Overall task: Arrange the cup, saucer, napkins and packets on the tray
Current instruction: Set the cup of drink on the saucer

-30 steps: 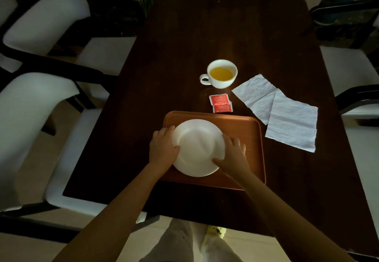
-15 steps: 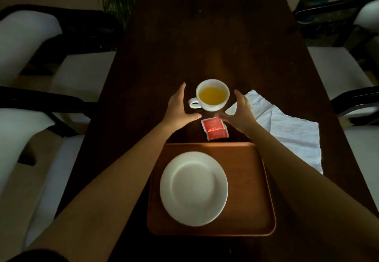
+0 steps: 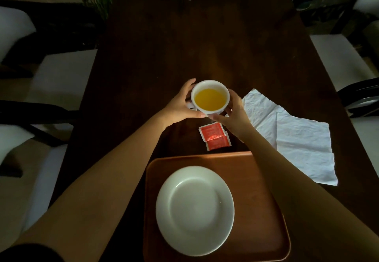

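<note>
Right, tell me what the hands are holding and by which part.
Both hands, left and right, hold the cup of yellow drink by its sides, one on each side; the handle is hidden behind the left.

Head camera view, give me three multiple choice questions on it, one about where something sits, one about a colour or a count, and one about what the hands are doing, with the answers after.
1. Where does the saucer sit?
A. on the tray
B. on the napkins
C. on a chair

2. What colour are the packets?
A. blue
B. red
C. green

3. What are the left hand and the right hand doing?
A. both resting on the saucer
B. one holding a napkin
C. both closed around the cup

Answers:
1. A, the white saucer lies inside the brown tray's rim.
2. B, the packets lying on the table just beyond the tray are red with pale edges.
3. C, fingers of both hands wrap the sides of the cup, which holds a yellow drink.
</note>
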Demonstrator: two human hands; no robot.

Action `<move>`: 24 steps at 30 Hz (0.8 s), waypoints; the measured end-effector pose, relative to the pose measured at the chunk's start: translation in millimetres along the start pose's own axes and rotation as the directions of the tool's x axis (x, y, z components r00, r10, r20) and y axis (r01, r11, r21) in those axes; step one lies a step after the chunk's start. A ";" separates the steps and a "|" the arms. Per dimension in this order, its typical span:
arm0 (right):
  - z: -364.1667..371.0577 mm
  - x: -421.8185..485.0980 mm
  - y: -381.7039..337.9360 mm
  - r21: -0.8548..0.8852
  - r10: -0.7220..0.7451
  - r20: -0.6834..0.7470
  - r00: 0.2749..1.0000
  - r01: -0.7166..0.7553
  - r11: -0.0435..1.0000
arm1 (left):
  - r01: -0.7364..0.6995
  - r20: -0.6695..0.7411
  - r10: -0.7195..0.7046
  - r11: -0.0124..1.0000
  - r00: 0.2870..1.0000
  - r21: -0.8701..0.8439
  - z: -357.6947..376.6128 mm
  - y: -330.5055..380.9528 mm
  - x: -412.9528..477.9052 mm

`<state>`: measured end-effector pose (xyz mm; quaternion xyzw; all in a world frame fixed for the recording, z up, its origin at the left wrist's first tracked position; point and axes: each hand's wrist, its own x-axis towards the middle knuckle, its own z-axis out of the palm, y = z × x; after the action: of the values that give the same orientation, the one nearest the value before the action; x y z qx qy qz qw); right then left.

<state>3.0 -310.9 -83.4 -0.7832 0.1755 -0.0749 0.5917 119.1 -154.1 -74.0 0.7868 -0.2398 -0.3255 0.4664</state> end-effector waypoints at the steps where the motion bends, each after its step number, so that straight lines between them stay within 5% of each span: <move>1: 0.3 -0.3 0.3 0.013 -0.002 -0.007 1.000 0.002 1.000 | -0.007 -0.008 0.007 1.000 1.000 -0.003 -0.3 -1.4 0.2; 14: -0.9 -41.0 -22.3 0.015 -0.123 0.035 0.992 0.122 0.992 | -0.126 -0.119 0.114 0.987 0.986 -0.096 7.2 9.9 -62.4; 24: 8.1 -120.4 -43.7 0.095 -0.180 0.185 0.966 0.165 0.982 | -0.094 -0.233 0.050 0.979 0.971 -0.180 34.4 14.7 -172.8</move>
<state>-97.9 -249.5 -33.2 -0.7751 0.0454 -0.0569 0.6276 -23.6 -62.8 -23.2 0.7616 -0.1813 -0.2374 0.5751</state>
